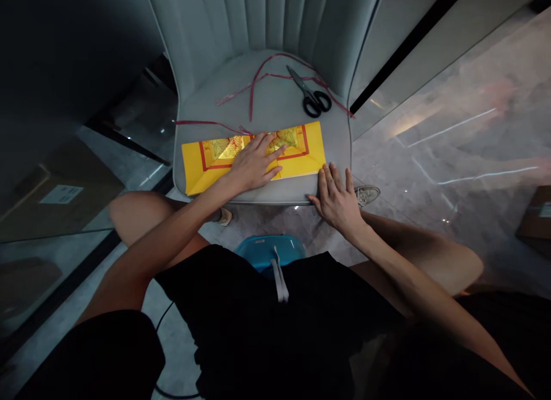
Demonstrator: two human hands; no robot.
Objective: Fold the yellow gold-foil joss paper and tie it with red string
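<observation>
Yellow paper (316,144) printed with red borders and gold patterns lies folded into a long strip across the seat of a grey chair (202,110). My left hand (253,166) rests flat on the middle of the paper with its fingers spread, covering part of the print. At the paper's right end, my right hand (338,196) lies with fingers stretched out on the seat's front edge, its fingertips by the paper's lower corner. Neither hand grips anything. Behind the paper lie black-handled scissors (312,96), their blades pointing up and left.
Thin red plastic strings (258,81) curl over the seat around the scissors, and another string (202,123) runs along the left. Below the seat, between my legs, is a blue plastic stool (253,251). Cardboard boxes (64,193) show at the left behind glass.
</observation>
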